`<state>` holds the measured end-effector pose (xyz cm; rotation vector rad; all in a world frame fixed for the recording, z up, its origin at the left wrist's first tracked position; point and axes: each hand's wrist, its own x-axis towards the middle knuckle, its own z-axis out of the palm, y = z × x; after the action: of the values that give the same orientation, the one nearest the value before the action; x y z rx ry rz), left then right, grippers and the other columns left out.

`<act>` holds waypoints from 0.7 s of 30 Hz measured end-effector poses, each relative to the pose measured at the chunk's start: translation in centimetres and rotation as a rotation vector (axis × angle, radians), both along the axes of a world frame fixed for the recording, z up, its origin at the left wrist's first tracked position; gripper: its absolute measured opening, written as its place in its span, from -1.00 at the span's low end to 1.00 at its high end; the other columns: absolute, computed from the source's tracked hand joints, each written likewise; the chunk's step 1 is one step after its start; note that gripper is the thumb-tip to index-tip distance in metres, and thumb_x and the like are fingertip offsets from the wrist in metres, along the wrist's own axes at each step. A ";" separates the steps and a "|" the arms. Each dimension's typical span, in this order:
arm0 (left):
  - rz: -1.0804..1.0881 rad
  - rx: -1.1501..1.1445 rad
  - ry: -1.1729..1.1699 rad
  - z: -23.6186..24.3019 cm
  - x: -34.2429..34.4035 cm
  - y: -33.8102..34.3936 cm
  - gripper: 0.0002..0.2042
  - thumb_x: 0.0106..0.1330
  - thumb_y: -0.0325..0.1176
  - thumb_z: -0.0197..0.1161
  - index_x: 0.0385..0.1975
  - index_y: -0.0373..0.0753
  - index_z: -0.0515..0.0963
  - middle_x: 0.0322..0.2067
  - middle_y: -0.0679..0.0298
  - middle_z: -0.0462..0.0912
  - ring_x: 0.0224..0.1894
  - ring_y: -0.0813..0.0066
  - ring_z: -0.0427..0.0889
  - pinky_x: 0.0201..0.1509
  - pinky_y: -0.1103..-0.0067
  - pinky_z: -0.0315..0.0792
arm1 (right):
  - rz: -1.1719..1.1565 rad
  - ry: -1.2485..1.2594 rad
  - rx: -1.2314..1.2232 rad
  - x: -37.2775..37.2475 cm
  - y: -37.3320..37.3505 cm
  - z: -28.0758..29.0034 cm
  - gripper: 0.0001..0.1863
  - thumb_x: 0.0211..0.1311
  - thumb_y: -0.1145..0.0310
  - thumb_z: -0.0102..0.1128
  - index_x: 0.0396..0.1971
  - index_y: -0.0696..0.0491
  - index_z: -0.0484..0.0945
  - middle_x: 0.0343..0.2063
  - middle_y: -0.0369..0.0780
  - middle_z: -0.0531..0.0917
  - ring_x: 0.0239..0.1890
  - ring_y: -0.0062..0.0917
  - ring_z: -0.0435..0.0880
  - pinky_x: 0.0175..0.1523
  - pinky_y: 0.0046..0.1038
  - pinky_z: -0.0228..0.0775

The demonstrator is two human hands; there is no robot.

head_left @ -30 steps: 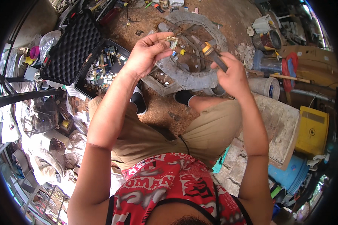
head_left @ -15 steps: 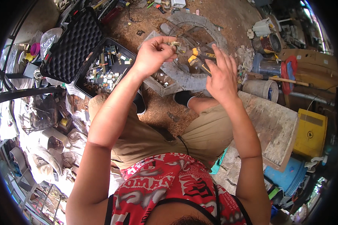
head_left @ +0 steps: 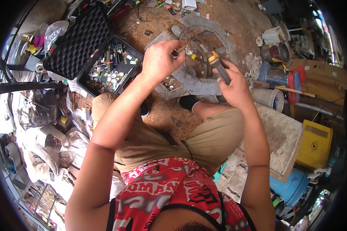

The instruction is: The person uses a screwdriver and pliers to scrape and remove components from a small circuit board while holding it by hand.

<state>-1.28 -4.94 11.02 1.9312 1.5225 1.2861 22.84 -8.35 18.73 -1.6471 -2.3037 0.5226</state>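
Observation:
My left hand (head_left: pixel 164 59) is raised in front of me. Its thumb and fingertips pinch a small pale, brass-tinted piece (head_left: pixel 184 49) whose kind I cannot make out. Close by on the right, my right hand (head_left: pixel 235 82) is closed around pliers (head_left: pixel 219 67) with black and yellow handles. Their grey metal end points up and left toward the left hand, apart from the small piece. A small yellow bit (head_left: pixel 194 56) shows between the hands; what it belongs to is unclear.
An open black case (head_left: pixel 89 91) with a foam-lined lid (head_left: pixel 79 48) holds many small electronic parts at the left. Beneath the hands lies a grey ring-shaped frame (head_left: pixel 229 46). To the right stand a white bucket (head_left: pixel 272 99), a worn board (head_left: pixel 277 134) and a yellow box (head_left: pixel 315 144).
The right hand has turned the pliers, their handles now closer together and the metal end pointing up-left. The left hand has moved slightly right and down, still pinching.

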 end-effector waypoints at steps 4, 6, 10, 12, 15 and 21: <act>-0.027 -0.008 0.045 0.0 0.5 -0.1 -0.81 0.09 -0.29 0.30 -0.30 -0.15 0.67 -0.45 0.19 0.67 -0.45 0.19 0.66 -0.29 0.39 0.56 | -0.162 0.279 -0.140 -1.0 -0.3 -1.7 -0.63 0.03 0.22 0.43 -0.19 0.13 0.66 0.01 -0.06 0.57 -0.12 -0.18 0.65 0.00 -0.32 0.47; -0.072 -0.083 0.023 0.2 0.8 -0.6 -0.82 0.09 -0.28 0.29 -0.33 -0.15 0.67 -0.44 0.20 0.68 -0.43 0.18 0.67 -0.27 0.38 0.57 | -0.192 0.256 0.026 -3.3 -0.5 -2.2 -0.56 -0.07 0.16 0.51 -0.24 0.13 0.67 -0.03 -0.08 0.59 -0.08 -0.18 0.63 0.04 -0.30 0.45; -0.188 -0.244 -0.133 0.2 1.4 -0.9 -0.81 0.04 -0.33 0.35 -0.34 -0.22 0.68 -0.48 0.18 0.71 -0.42 0.31 0.72 -0.29 0.47 0.59 | -0.102 0.213 0.296 -4.7 0.8 -3.8 -0.61 -0.04 0.20 0.48 -0.27 0.15 0.67 -0.04 -0.08 0.61 -0.03 -0.19 0.61 0.07 -0.30 0.45; -0.223 -0.238 -0.148 0.1 1.2 -0.9 -0.78 0.03 -0.36 0.38 -0.32 -0.28 0.68 -0.50 0.18 0.71 -0.46 0.43 0.73 -0.34 0.54 0.57 | -0.041 0.184 0.299 -4.3 1.2 -4.2 -0.64 0.00 0.23 0.45 -0.25 0.15 0.66 -0.03 -0.08 0.61 -0.04 -0.18 0.62 0.06 -0.30 0.45; -0.278 -0.421 -0.328 0.5 1.1 -1.0 -0.78 0.12 -0.35 0.34 -0.30 -0.34 0.67 -0.52 0.19 0.70 -0.45 0.58 0.70 -0.30 0.58 0.56 | -0.049 0.285 0.342 -4.6 1.1 -4.7 -0.74 0.07 0.32 0.38 -0.27 0.16 0.66 -0.05 -0.07 0.61 -0.08 -0.17 0.64 0.01 -0.31 0.47; -0.394 -0.470 -0.410 0.0 1.6 -0.4 -0.81 0.14 -0.33 0.22 -0.50 -0.33 0.66 -0.64 0.14 0.61 -0.56 0.49 0.60 -0.37 0.51 0.49 | -0.182 0.563 0.250 -4.6 0.7 -6.4 -0.81 0.19 0.38 0.32 -0.28 0.18 0.65 -0.04 -0.08 0.61 -0.05 -0.32 0.63 0.03 -0.36 0.46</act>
<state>0.35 -5.31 10.99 1.4583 1.0522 0.9651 18.20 -7.60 12.29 -1.3557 -1.7172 0.5458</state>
